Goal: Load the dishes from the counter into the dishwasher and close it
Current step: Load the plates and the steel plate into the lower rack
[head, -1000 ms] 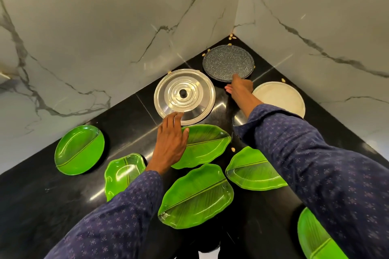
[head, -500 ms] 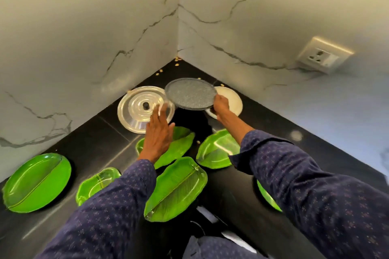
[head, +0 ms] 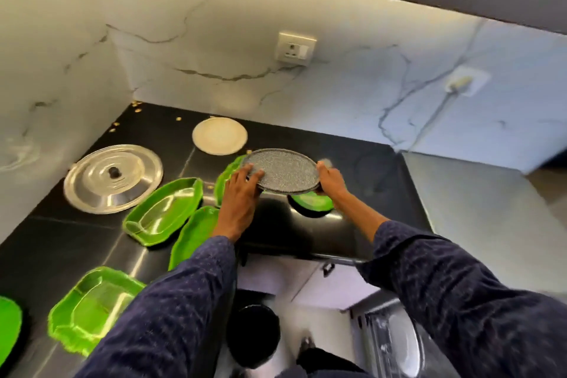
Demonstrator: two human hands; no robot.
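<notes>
Over the black surface [head: 362,169], right near its front edge: grey speckled plate [head: 280,173] held up in the air, roughly level, not touching anything below. Left hand [head: 241,193] gripping its left rim, fingers laid over the top. Right hand [head: 331,179] clamped on the right rim, fingers tucked underneath, so can't tell exactly how they lie. Dark blue patterned sleeves on both arms. Directly under the plate, bits of two green dishes peeking out, one at the left [head: 225,175], one round-ish at the right [head: 313,202]. Further back, cream round plate [head: 219,136] lying flat, well apart from the grey one. Off to the left, big steel lid [head: 113,178] with a dark knob, flat on the surface. Just beside it, green leaf-shaped tray [head: 164,212], then another [head: 196,233] partly hidden by the left sleeve, plus one more [head: 92,307] lower left. White wall socket [head: 296,47] up on the marble backsplash. Bottom right, blurry, looks like a dishwasher rack [head: 395,344] with something pale in it.
</notes>
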